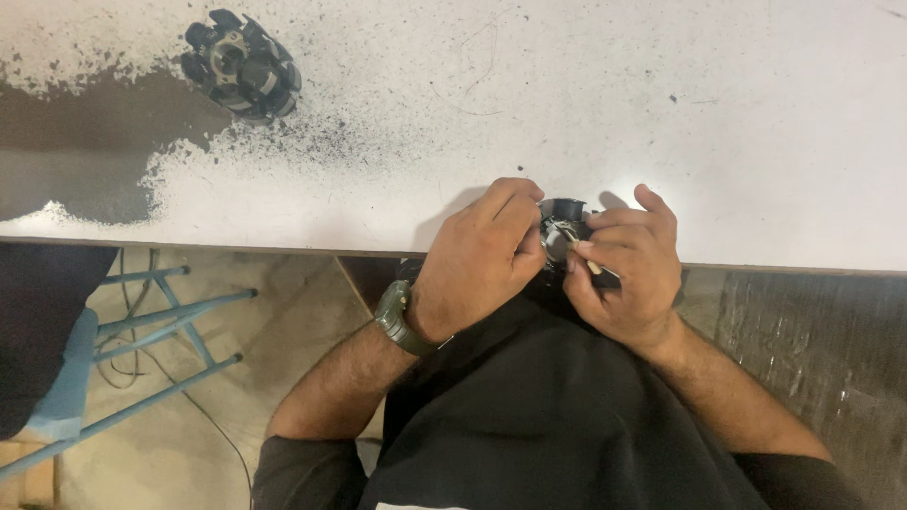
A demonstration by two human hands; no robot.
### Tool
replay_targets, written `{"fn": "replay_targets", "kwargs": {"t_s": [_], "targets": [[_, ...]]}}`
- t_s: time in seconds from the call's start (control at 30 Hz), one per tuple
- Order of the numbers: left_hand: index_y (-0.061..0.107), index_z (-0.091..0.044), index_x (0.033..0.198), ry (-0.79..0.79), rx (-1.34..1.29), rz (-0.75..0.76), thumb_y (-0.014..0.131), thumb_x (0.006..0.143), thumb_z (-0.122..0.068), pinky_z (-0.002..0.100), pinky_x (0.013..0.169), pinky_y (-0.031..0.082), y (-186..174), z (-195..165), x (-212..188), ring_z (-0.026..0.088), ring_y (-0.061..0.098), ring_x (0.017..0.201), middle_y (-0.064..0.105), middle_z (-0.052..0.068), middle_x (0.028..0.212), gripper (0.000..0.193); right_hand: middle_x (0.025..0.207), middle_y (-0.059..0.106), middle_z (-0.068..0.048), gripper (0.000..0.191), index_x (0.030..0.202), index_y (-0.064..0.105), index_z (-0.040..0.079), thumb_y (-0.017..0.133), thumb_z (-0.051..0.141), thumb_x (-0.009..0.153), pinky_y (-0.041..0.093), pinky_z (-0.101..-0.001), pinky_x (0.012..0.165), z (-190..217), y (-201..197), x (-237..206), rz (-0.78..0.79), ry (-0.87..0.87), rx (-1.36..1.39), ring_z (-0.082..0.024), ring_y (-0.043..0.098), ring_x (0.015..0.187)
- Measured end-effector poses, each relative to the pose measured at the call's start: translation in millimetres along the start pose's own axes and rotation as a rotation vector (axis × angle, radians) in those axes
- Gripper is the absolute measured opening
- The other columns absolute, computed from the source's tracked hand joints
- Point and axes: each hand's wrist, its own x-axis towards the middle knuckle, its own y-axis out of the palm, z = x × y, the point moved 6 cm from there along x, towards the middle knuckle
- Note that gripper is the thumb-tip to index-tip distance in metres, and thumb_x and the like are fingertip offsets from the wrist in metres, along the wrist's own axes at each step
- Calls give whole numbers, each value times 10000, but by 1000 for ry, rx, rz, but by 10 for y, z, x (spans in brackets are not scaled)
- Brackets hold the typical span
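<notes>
Left hand (pixel 482 250) wraps fingers around a small black part (pixel 561 219) at the tabletop's (pixel 756 113) near edge. Right hand (pixel 624 269) pinches a thin tool (pixel 593 266) against it. Best kept braced, tool tip steady, pressure light.

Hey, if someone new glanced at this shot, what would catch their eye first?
Probably both hands, left hand and right hand, closed around a small dark round part at the near edge of the white table. Next, a similar dark round part sitting alone at far left amid black specks.
</notes>
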Motion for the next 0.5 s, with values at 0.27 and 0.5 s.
{"fn": "replay_targets", "kwargs": {"t_s": [0.27,0.5], "targets": [[599,-28,988,-38,-2,-7,700,877,-30,396,760,576,39,49,-47,298,698,941,647,93,1174,150,956,650,-82,345,1057,602,74,802,-49,804,439,-565,1177,-25,29,-35,37,2,-7,-304,686,1052],[596,-21,994,-33,11,-28,702,888,-34,377,744,581,64,77,-77,277,705,924,640,89,1172,151,957,649,-83,354,1048,603,72,815,-57,796,456,-562,1153,6,47,-26,37,-11,-22,-307,683,1030]]}}
